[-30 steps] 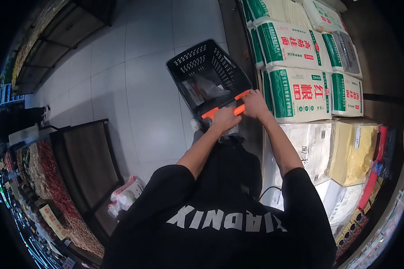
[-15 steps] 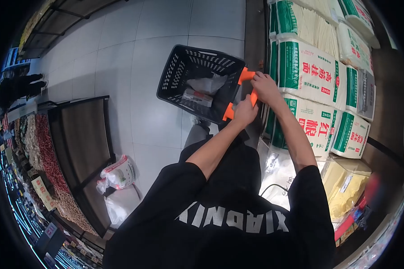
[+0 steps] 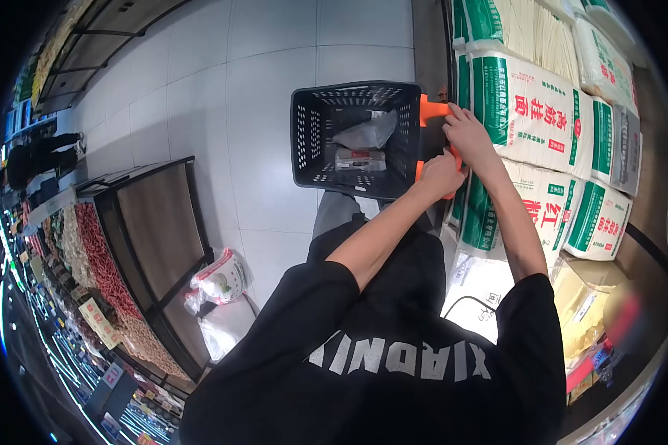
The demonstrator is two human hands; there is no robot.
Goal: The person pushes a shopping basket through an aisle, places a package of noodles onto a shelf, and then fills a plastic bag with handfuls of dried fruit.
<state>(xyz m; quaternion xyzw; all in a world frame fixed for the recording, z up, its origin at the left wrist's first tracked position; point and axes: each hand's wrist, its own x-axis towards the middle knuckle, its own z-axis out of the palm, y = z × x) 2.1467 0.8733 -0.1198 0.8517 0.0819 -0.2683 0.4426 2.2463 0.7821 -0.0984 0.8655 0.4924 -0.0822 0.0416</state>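
A black shopping basket (image 3: 308, 137) with perforated walls hangs in front of my legs, its opening facing me. Both my hands are closed around its orange handle (image 3: 434, 110). My left hand (image 3: 439, 176) grips the nearer part, and my right hand (image 3: 470, 141) holds it farther along, close to the stacked noodle packs. Inside the basket lie a pale plastic bag (image 3: 367, 132) and a small white package with red print (image 3: 360, 160). My fingers cover part of the handle.
Large green-and-white noodle packs (image 3: 531, 111) are piled on my right. Bins of dried goods (image 3: 104, 252) stand on the left, with a white-and-red bag (image 3: 223, 278) on the tiled floor (image 3: 267, 170) beside them. Another person (image 3: 41, 159) is at far left.
The basket and both hands have shifted right in view, and the basket has turned to sit squarer. My grip on the handle continues. The surroundings have slid slightly right too.
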